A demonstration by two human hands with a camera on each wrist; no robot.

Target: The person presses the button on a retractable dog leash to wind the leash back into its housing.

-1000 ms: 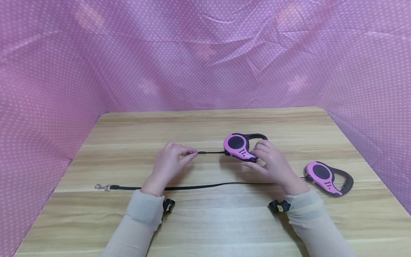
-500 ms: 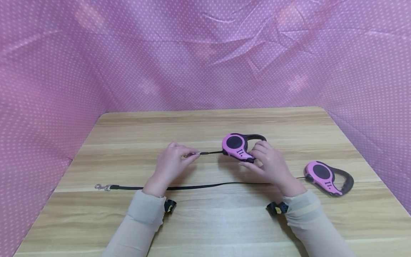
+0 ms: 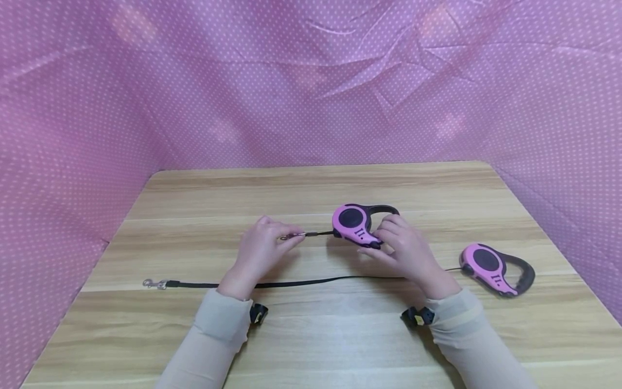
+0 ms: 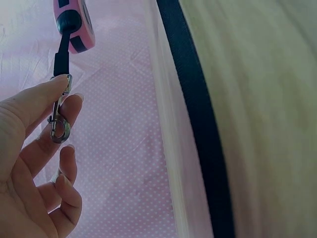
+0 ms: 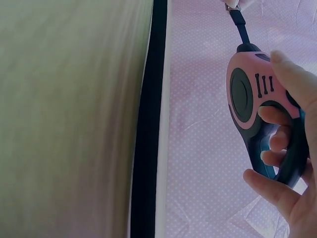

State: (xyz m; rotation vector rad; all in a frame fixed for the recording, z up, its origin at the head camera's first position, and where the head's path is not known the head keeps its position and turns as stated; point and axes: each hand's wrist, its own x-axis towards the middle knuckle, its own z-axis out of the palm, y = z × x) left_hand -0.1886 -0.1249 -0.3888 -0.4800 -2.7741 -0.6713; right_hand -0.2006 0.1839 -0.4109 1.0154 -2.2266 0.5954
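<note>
My right hand (image 3: 405,253) grips a pink and black retractable leash case (image 3: 357,223) by its black handle, just above the wooden table (image 3: 311,189). In the right wrist view my fingers (image 5: 277,141) curl through the handle of that case (image 5: 247,96). My left hand (image 3: 264,246) pinches the metal snap clip (image 3: 290,235) at the end of its short black strap; the left wrist view shows the clip (image 4: 59,119) between thumb and forefinger. A second pink leash case (image 3: 493,268) lies at the right, its black strap (image 3: 291,282) stretched left to a clip (image 3: 153,283).
Pink dotted cloth (image 3: 311,81) walls in the table at the back and both sides. The stretched strap runs across the table just in front of my wrists. Bare wood lies behind and in front of my hands.
The held leash case has drifted slightly left and toward the clip, so the strap between my hands looks shorter. The second leash has not moved.
</note>
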